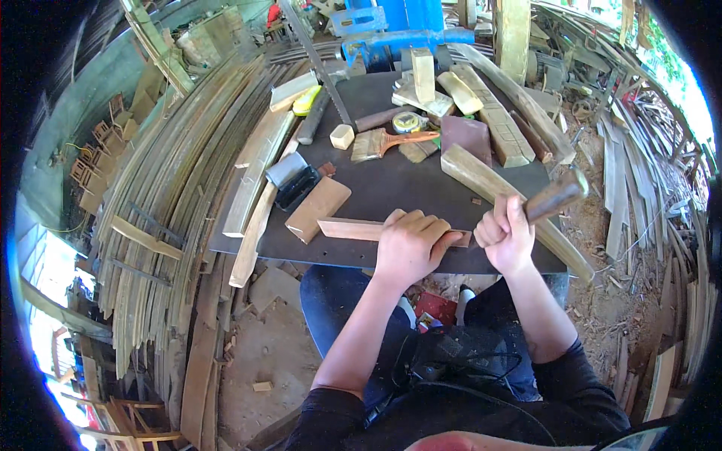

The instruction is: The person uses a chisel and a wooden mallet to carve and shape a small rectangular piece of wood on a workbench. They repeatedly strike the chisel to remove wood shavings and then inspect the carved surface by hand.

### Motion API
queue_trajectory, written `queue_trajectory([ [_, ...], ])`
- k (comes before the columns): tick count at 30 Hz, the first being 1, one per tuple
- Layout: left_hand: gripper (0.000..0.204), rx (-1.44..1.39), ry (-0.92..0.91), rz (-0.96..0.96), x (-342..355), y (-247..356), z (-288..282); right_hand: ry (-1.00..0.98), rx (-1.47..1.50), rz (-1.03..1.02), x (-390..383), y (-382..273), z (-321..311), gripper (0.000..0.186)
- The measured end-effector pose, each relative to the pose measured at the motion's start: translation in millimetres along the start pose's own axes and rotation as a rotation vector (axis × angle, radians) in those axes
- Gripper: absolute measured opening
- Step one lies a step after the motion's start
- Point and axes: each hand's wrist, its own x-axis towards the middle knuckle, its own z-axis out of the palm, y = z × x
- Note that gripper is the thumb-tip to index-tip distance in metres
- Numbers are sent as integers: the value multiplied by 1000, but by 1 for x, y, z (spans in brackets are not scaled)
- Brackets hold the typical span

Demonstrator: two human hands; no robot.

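Observation:
My left hand (412, 246) grips a long, narrow piece of reddish wood (347, 230) near the front edge of the dark work board (398, 188). To its right, my right hand (505, 234) is closed around a thick, dark cylindrical wooden piece (556, 195), raised and angled up to the right. Behind that hand a long pale beam (481, 180) lies diagonally, partly hidden. A light wooden block (318, 207) sits left of the strip, beside an open black case (297, 189).
A brush (380, 144), tape measure (408, 122), small cube (341, 137), metal blade (323, 71) and several offcuts (492, 113) crowd the board's back and sides. Stacked planks (165, 188) fill the left; loose boards (632, 165) lie at right. Blue barrels (398, 22) stand behind.

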Motion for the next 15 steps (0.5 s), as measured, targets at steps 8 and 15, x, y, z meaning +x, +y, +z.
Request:
queue_trajectory([
  [8, 22, 11, -2, -9, -3, 0, -2, -59, 80, -96, 0, -9, -1, 55],
  [15, 22, -2, 21, -18, -4, 0, -6, -86, 49, -144, 3, -23, 1, 53],
])
